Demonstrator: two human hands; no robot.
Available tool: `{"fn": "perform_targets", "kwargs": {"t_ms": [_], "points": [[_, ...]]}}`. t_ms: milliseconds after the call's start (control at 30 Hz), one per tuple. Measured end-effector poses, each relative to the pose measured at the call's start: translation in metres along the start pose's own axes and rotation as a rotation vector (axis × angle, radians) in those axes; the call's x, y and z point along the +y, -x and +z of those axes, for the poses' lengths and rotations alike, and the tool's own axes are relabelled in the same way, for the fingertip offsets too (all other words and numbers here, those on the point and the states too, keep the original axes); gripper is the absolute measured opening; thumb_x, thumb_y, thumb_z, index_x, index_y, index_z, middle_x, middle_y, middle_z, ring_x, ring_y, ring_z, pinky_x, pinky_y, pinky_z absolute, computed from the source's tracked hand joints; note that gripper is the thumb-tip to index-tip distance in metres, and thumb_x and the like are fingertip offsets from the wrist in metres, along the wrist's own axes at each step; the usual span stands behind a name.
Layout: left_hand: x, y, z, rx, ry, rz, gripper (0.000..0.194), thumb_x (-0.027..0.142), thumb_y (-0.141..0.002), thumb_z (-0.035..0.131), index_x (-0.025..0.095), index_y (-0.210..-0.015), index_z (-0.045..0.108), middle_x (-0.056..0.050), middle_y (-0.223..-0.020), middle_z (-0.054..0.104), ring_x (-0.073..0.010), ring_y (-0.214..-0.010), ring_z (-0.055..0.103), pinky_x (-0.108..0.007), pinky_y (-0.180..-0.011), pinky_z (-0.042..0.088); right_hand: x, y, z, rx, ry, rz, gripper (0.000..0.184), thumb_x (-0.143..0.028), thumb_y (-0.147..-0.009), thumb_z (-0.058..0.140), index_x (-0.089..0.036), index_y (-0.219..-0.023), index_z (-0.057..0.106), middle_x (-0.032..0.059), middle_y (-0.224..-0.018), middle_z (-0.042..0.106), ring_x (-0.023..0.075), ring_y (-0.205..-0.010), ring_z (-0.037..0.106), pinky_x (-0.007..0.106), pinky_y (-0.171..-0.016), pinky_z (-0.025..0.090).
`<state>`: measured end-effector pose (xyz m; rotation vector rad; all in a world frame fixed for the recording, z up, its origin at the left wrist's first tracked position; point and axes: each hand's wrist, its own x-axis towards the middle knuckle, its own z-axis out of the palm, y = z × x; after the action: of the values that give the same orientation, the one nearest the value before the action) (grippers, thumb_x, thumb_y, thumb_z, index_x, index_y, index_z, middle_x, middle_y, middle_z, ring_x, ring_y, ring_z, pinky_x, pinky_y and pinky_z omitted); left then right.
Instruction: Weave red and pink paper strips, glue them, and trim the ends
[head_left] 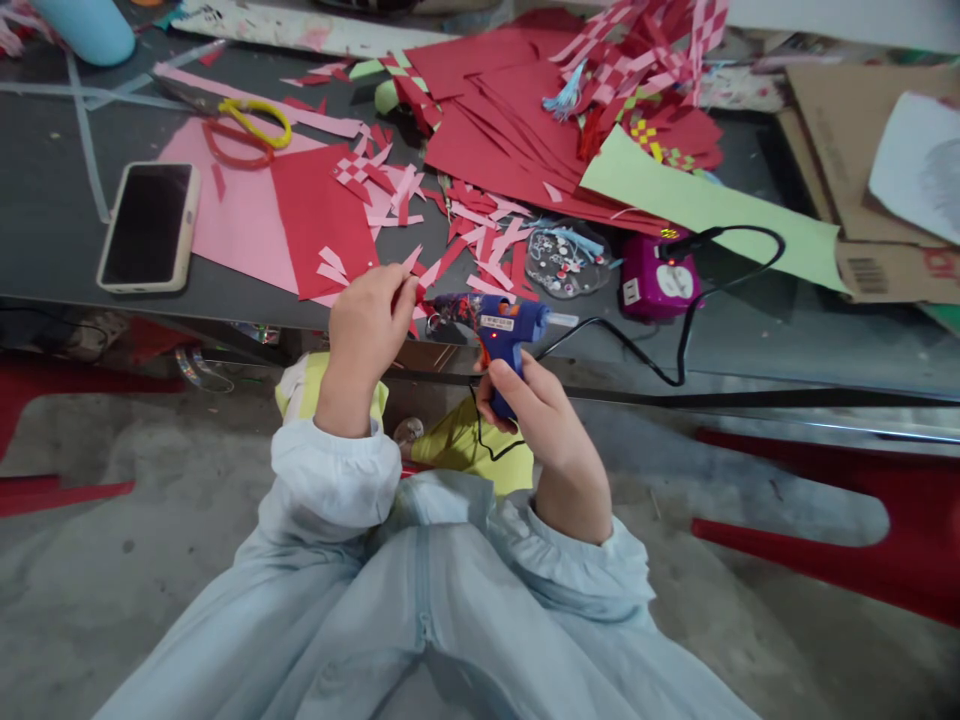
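Note:
My right hand (551, 440) is closed round the grip of a blue glue gun (501, 330), whose nozzle points left toward my other hand. My left hand (369, 325) is closed in a pinch on a small red paper piece (418, 298) held at the nozzle tip, just off the front edge of the dark table (60, 240). A black cord (675, 350) runs from the gun over the table edge. Both wrists wear pale blue sleeves.
A phone (150, 227) lies at the left. Pink and red sheets (300, 215) with cut strips cover the middle. Yellow-handled scissors (251, 115) lie behind. A purple device (660, 280), a green sheet (705, 205), woven red paper (645, 60) and cardboard (855, 140) fill the right.

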<state>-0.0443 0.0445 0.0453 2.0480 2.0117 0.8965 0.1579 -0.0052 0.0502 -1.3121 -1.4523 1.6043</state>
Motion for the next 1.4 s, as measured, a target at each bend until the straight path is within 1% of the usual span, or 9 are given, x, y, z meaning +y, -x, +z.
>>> {"fn": "perform_targets", "kwargs": {"t_ms": [133, 300, 500, 700, 867, 1100, 1233, 1400], "points": [[-0.001, 0.000, 0.000, -0.005, 0.005, 0.002, 0.031, 0.041, -0.099, 0.038, 0.023, -0.086, 0.060, -0.005, -0.085, 0.067, -0.0196, -0.081, 0.060, -0.033, -0.069, 0.038, 0.000, -0.004, 0.000, 0.003, 0.029, -0.016, 0.040, -0.061, -0.092, 0.049, -0.021, -0.085, 0.050, -0.0045, -0.054, 0.052, 0.0083, -0.042, 0.042, 0.024, -0.041, 0.031], [0.000, 0.000, 0.000, -0.004, 0.006, 0.003, 0.029, 0.039, -0.099, 0.040, 0.023, -0.085, 0.060, -0.004, -0.085, 0.067, -0.0194, -0.081, 0.060, -0.032, -0.070, 0.038, 0.000, -0.001, -0.002, -0.009, 0.038, -0.011, 0.039, -0.058, -0.093, 0.049, -0.021, -0.079, 0.048, -0.0040, -0.053, 0.052, 0.0082, -0.042, 0.042, 0.024, -0.041, 0.031], [0.000, 0.000, -0.001, -0.009, 0.004, 0.002, 0.028, 0.038, -0.099, 0.041, 0.023, -0.084, 0.060, -0.004, -0.084, 0.067, -0.0195, -0.081, 0.060, -0.032, -0.069, 0.038, -0.002, 0.003, -0.004, -0.008, -0.012, 0.001, 0.038, -0.056, -0.093, 0.050, -0.021, -0.079, 0.049, -0.0045, -0.052, 0.052, 0.0079, -0.041, 0.041, 0.024, -0.041, 0.030], [0.001, 0.000, -0.001, -0.007, 0.001, 0.005, 0.030, 0.039, -0.099, 0.039, 0.023, -0.085, 0.060, -0.005, -0.085, 0.068, -0.0192, -0.081, 0.060, -0.032, -0.069, 0.038, -0.001, -0.003, -0.001, -0.014, -0.005, -0.024, 0.040, -0.056, -0.093, 0.050, -0.021, -0.076, 0.047, -0.0046, -0.051, 0.052, 0.0072, -0.042, 0.041, 0.024, -0.042, 0.030], [0.000, 0.000, -0.001, 0.003, -0.022, 0.009, 0.032, 0.040, -0.100, 0.038, 0.022, -0.086, 0.061, -0.004, -0.084, 0.067, -0.0187, -0.080, 0.060, -0.031, -0.068, 0.037, 0.000, -0.006, 0.000, -0.022, -0.001, -0.031, 0.040, -0.056, -0.093, 0.050, -0.020, -0.076, 0.048, -0.0051, -0.051, 0.051, 0.0065, -0.041, 0.041, 0.023, -0.041, 0.030], [0.000, 0.001, -0.001, 0.002, -0.032, 0.010, 0.030, 0.039, -0.100, 0.040, 0.022, -0.086, 0.061, -0.004, -0.083, 0.067, -0.0180, -0.080, 0.059, -0.031, -0.069, 0.036, 0.000, 0.001, -0.004, -0.021, 0.030, -0.028, 0.038, -0.053, -0.094, 0.050, -0.020, -0.075, 0.048, -0.0054, -0.050, 0.051, 0.0055, -0.040, 0.039, 0.022, -0.041, 0.030], [0.001, 0.000, -0.001, 0.001, -0.035, 0.008, 0.030, 0.038, -0.099, 0.040, 0.022, -0.085, 0.060, -0.004, -0.083, 0.067, -0.0178, -0.079, 0.059, -0.031, -0.068, 0.036, 0.000, -0.002, -0.003, -0.032, 0.009, -0.047, 0.037, -0.054, -0.094, 0.049, -0.020, -0.079, 0.048, -0.0058, -0.051, 0.052, 0.0056, -0.041, 0.039, 0.022, -0.041, 0.029], [0.000, -0.001, 0.000, 0.001, -0.033, 0.003, 0.030, 0.038, -0.100, 0.039, 0.022, -0.085, 0.060, -0.004, -0.083, 0.066, -0.0180, -0.079, 0.058, -0.031, -0.068, 0.035, -0.001, -0.006, -0.001, -0.014, 0.021, -0.052, 0.035, -0.054, -0.093, 0.050, -0.020, -0.084, 0.048, -0.0065, -0.051, 0.051, 0.0059, -0.042, 0.039, 0.021, -0.041, 0.029]]}}
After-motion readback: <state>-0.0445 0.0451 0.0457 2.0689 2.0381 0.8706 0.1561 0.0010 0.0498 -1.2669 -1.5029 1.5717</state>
